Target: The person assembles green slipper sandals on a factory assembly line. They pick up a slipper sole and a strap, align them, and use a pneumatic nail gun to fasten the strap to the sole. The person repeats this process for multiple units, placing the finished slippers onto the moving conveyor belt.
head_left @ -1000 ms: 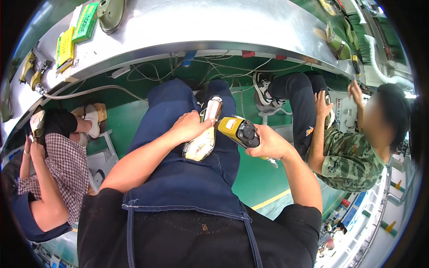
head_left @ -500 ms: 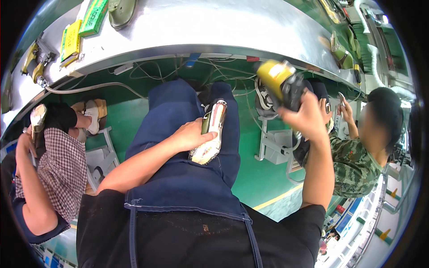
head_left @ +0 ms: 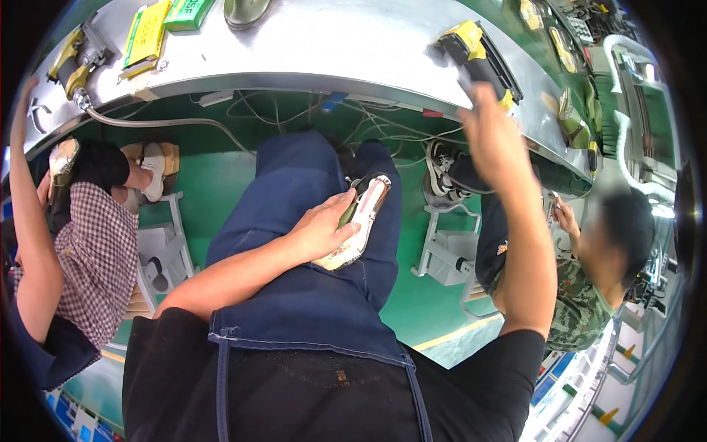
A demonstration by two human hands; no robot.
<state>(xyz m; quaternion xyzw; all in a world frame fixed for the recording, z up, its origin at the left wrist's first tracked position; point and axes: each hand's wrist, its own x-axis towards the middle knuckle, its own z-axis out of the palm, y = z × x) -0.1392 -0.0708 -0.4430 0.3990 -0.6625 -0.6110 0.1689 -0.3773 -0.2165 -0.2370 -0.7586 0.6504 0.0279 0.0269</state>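
Across my lap lies an unfinished shoe (head_left: 372, 200), its pale underside facing up and green material along its side. My left hand (head_left: 328, 227) grips it around the middle and presses it on my thigh. My right hand (head_left: 495, 136) is raised at the bench edge with its fingers curled. A grey, motion-blurred piece shows at those fingers, too smeared to name. Just beyond them, a yellow and black staple or nail gun (head_left: 471, 46) rests on the bench.
The metal bench (head_left: 331, 51) carries a yellow box (head_left: 146, 33), a green box (head_left: 188, 13), a green shoe (head_left: 245, 11) and another yellow power tool (head_left: 70, 70) with a hose. Green shoes (head_left: 573, 118) lie at right. Co-workers sit on both sides; cables hang under the bench.
My right hand has let go of the yellow and black gun, which now lies on the bench. My left hand still holds the shoe. The left co-worker's arm has reached up to the bench.
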